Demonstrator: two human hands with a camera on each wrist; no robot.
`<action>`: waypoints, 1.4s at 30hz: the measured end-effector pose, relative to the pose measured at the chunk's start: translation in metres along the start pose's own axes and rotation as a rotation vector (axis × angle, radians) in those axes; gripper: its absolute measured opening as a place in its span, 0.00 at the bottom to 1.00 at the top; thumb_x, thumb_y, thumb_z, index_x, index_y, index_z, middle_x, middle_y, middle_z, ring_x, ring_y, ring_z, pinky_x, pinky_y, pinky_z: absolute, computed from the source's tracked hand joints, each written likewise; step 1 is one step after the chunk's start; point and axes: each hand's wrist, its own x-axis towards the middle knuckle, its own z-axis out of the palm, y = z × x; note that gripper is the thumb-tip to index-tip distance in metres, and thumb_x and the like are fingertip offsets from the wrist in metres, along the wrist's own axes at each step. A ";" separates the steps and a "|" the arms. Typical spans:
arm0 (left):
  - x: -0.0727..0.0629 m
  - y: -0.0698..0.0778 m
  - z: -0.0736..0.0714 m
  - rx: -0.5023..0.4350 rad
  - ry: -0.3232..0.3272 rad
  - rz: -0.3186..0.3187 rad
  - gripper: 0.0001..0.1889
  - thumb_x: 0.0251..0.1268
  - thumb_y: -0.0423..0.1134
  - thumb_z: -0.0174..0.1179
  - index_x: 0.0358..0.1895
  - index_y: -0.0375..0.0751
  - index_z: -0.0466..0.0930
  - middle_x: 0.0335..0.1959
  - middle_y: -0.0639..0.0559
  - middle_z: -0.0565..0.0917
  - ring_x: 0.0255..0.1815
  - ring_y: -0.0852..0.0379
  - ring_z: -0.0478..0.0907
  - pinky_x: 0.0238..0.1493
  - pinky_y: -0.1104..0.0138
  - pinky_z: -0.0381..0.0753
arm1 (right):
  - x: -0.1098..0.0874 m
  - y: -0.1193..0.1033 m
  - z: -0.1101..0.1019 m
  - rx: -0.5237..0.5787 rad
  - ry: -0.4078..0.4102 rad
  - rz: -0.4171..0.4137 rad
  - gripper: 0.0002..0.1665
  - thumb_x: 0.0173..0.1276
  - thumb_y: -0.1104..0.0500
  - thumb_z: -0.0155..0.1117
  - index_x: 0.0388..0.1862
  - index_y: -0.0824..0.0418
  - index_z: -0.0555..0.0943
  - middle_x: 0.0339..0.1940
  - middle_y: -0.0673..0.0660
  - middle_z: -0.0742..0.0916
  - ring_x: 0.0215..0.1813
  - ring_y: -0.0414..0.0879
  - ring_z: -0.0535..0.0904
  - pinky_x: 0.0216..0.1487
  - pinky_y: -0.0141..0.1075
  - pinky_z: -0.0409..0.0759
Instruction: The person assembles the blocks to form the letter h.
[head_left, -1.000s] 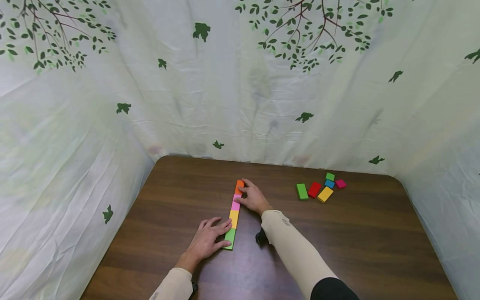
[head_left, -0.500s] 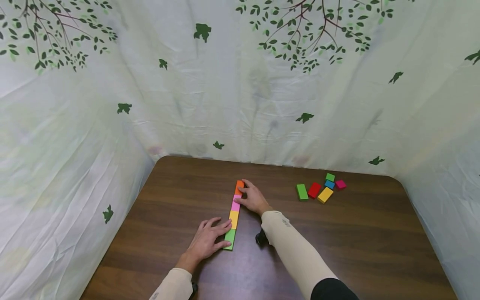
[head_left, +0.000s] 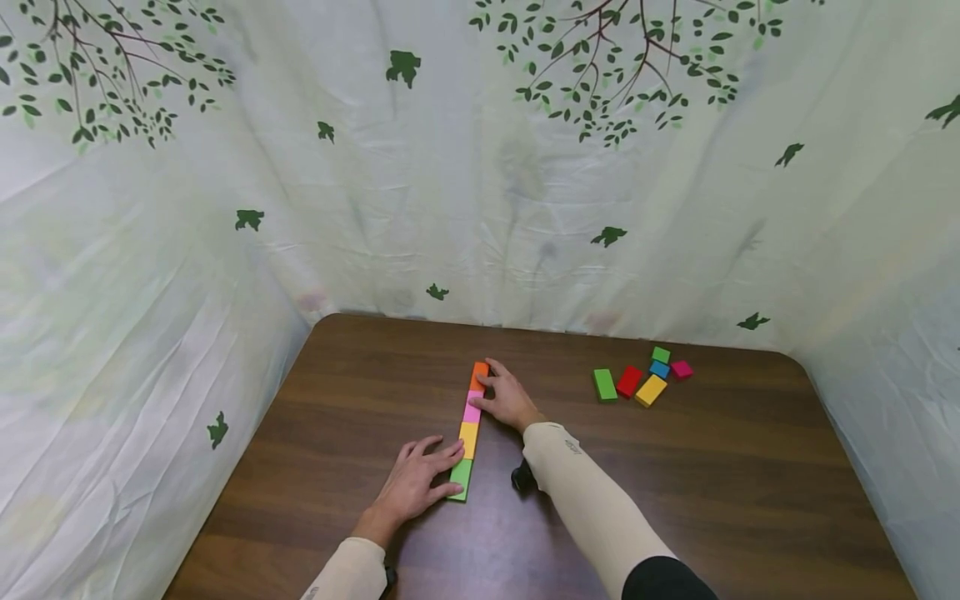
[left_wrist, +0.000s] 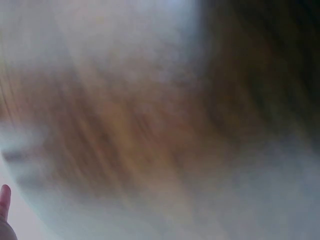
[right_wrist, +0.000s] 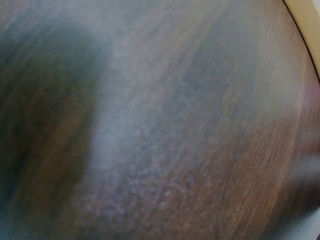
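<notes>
In the head view, a straight row of blocks runs away from me on the table: green (head_left: 460,477) nearest, then a yellow block (head_left: 468,437), a pink block (head_left: 472,408) and an orange block (head_left: 477,379) farthest. They lie end to end. My left hand (head_left: 408,487) rests at the row's left side, fingertips on the yellow block and thumb on the green one. From the right, my right hand (head_left: 512,400) touches the orange and pink blocks, one finger reaching the far end. The left wrist view is mostly blurred, with a fingertip (left_wrist: 4,201) at its edge; the right wrist view is blurred too.
To the right on the brown table (head_left: 712,467) lies a loose group: a green block (head_left: 605,386), a red block (head_left: 629,382), a yellow block (head_left: 650,391), a blue block (head_left: 658,369), a small green block (head_left: 661,355) and a magenta block (head_left: 681,369). A printed curtain (head_left: 480,208) surrounds the table.
</notes>
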 end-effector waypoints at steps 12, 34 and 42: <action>0.008 0.007 0.004 0.003 0.014 0.018 0.35 0.57 0.59 0.62 0.66 0.47 0.72 0.67 0.56 0.72 0.68 0.43 0.64 0.61 0.47 0.60 | -0.010 0.017 -0.010 0.070 0.086 -0.019 0.36 0.60 0.45 0.72 0.63 0.62 0.77 0.73 0.62 0.66 0.72 0.56 0.63 0.69 0.50 0.63; 0.005 0.004 0.004 -0.003 0.017 -0.027 0.35 0.56 0.59 0.64 0.66 0.48 0.72 0.67 0.57 0.72 0.67 0.43 0.64 0.62 0.45 0.59 | -0.079 0.099 -0.083 -0.111 0.387 0.042 0.28 0.62 0.53 0.71 0.59 0.63 0.79 0.66 0.64 0.74 0.66 0.60 0.68 0.65 0.56 0.60; 0.006 0.005 0.005 -0.019 0.010 -0.033 0.35 0.56 0.59 0.64 0.66 0.48 0.72 0.67 0.57 0.72 0.68 0.42 0.64 0.62 0.44 0.59 | -0.096 0.123 -0.095 -0.189 0.360 0.116 0.27 0.65 0.53 0.68 0.61 0.61 0.79 0.67 0.64 0.73 0.66 0.61 0.67 0.65 0.58 0.60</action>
